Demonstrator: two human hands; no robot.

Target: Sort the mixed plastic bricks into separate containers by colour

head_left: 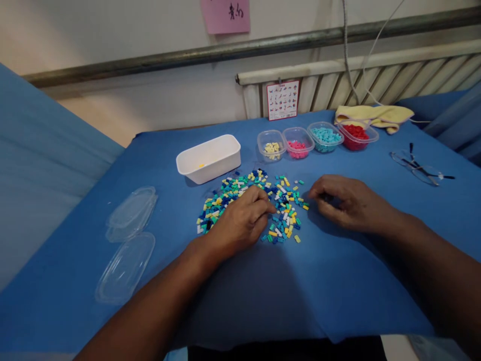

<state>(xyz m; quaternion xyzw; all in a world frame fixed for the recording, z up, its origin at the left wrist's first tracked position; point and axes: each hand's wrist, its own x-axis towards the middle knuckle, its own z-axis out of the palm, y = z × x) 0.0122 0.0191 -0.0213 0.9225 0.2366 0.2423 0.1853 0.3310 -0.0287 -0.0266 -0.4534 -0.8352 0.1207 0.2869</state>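
Observation:
A loose pile of small building bricks (244,185) in blue, green, yellow and white lies spread over the blue cloth. My left hand (248,215) rests over the middle of the pile. Its fingers are bent together with the fingertips down at the bricks; whatever is between them is hidden. To the right of the pile, my right hand (341,200) is closed just above the cloth. A dark patch shows inside its curled fingers, and I cannot make out what it is.
Behind the pile stand a white tub (220,168) and clear containers of cream (271,149), pink (298,149), turquoise (326,136) and red bricks (355,133). Clear lids (126,268) lie left. Glasses (421,170), a yellow cloth (379,115) and a picture card (282,100) are beyond.

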